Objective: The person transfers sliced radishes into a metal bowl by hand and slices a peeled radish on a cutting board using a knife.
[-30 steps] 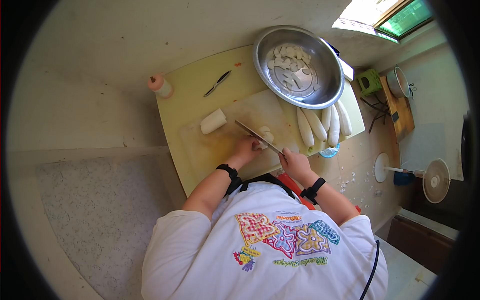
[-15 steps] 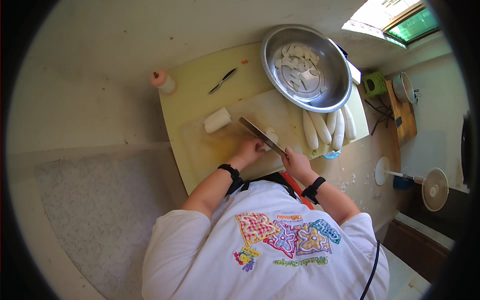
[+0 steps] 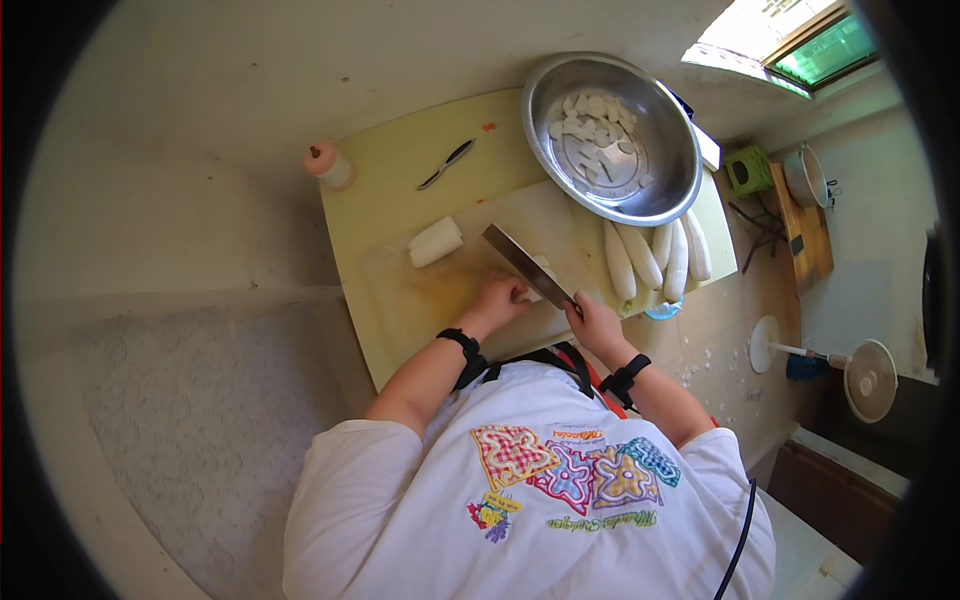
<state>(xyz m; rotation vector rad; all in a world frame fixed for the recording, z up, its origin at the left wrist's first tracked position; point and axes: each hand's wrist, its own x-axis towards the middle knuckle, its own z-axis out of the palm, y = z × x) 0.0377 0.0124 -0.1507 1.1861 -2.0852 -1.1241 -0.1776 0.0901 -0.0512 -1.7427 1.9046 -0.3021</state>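
Note:
My right hand [image 3: 596, 326] is closed round the handle of a cleaver [image 3: 524, 262]. Its broad blade slants up and left over the cutting board [image 3: 400, 290]. Beside the blade, my left hand [image 3: 498, 302] has its fingers curled on a piece of white radish [image 3: 529, 295], mostly hidden by fingers and blade. A few cut white slices [image 3: 544, 266] show just behind the blade. Further left on the board lies a thick peeled chunk of radish [image 3: 435, 242], apart from both hands.
A large steel basin [image 3: 690, 175] with white slices stands at the table's back right. Several whole peeled radishes [image 3: 676, 262] lie in front of it. A peeler [image 3: 447, 163] and a pink-topped bottle [image 3: 330, 166] are at the back left. A fan [image 3: 870, 381] stands right.
The cleaver has tilted, so more of its blade face shows now, and its tip has shifted slightly right. My left hand stays almost where it was.

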